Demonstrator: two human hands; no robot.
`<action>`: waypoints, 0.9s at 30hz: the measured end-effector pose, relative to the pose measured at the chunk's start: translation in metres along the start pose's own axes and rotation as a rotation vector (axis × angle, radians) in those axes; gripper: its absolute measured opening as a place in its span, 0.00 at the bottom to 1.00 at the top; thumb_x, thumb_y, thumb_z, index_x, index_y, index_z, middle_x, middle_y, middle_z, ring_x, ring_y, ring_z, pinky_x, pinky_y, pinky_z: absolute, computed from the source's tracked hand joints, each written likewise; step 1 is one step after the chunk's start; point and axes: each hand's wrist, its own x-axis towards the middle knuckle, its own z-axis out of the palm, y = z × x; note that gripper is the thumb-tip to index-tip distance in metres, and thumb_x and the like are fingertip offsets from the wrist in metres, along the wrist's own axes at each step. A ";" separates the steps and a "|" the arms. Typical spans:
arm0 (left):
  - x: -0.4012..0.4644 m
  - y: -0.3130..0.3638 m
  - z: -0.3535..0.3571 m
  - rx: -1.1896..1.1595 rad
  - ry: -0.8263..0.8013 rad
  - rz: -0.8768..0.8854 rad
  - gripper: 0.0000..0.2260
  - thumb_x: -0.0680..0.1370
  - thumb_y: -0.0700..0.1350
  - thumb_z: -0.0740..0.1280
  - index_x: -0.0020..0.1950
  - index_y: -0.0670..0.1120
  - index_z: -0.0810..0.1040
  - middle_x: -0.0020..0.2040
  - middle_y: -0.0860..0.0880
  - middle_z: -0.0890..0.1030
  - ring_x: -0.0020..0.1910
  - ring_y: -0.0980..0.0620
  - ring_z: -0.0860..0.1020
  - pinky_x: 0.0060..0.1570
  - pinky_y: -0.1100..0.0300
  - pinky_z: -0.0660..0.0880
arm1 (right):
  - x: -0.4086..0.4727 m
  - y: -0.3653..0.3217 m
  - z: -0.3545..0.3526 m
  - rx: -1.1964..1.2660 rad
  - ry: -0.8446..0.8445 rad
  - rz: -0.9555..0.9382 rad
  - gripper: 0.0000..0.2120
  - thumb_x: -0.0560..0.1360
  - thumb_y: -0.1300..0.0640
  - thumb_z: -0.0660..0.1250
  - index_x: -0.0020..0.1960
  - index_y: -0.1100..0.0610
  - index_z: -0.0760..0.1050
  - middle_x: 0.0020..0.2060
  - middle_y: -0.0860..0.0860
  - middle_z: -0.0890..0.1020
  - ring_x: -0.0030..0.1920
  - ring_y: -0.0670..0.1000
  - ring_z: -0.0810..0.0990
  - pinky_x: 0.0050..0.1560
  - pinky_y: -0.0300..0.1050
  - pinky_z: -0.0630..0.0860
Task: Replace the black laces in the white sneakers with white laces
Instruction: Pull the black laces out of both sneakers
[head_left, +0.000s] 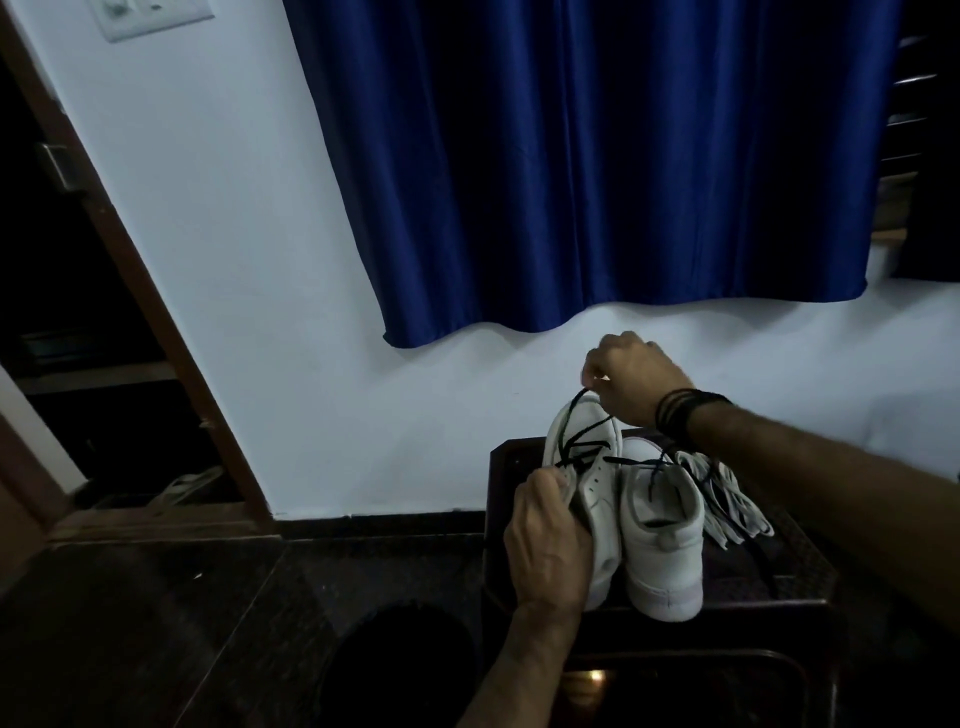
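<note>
- Nearest me, my left hand (545, 540) curls round the side of the left sneaker (587, 467), tilting it on the dark stool (753, 582)
- my right hand (631, 376), wrist bent, pinches its black lace (584, 431) taut above the toe
- white laces (727, 499) lie beside the right sneaker (662, 535)

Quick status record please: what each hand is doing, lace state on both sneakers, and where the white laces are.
left hand: grips the left sneaker at its side, tilting it up
right hand: pinches the black lace, pulling it up from the left sneaker
right sneaker: stands on the dark table, black lace still in it
white laces: lie loose on the table, right of the sneakers
</note>
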 end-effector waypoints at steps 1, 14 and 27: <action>0.001 0.000 0.000 -0.001 0.000 -0.008 0.03 0.77 0.42 0.60 0.47 0.49 0.73 0.39 0.50 0.78 0.38 0.49 0.79 0.33 0.57 0.73 | 0.000 0.000 0.000 0.069 -0.022 -0.106 0.14 0.74 0.60 0.66 0.58 0.52 0.78 0.57 0.51 0.78 0.61 0.54 0.72 0.59 0.49 0.70; -0.002 0.000 -0.001 0.049 -0.010 0.013 0.13 0.72 0.36 0.73 0.48 0.48 0.73 0.40 0.51 0.78 0.39 0.50 0.79 0.32 0.58 0.74 | -0.002 -0.043 -0.006 -0.115 -0.445 -0.627 0.11 0.76 0.58 0.66 0.54 0.48 0.83 0.49 0.48 0.82 0.53 0.51 0.77 0.52 0.50 0.76; 0.000 0.000 -0.001 0.028 0.017 0.017 0.09 0.75 0.37 0.70 0.47 0.48 0.73 0.40 0.51 0.78 0.39 0.50 0.79 0.33 0.59 0.73 | 0.011 0.000 0.000 0.063 -0.018 -0.106 0.11 0.75 0.59 0.66 0.54 0.48 0.80 0.53 0.50 0.80 0.58 0.54 0.73 0.54 0.45 0.69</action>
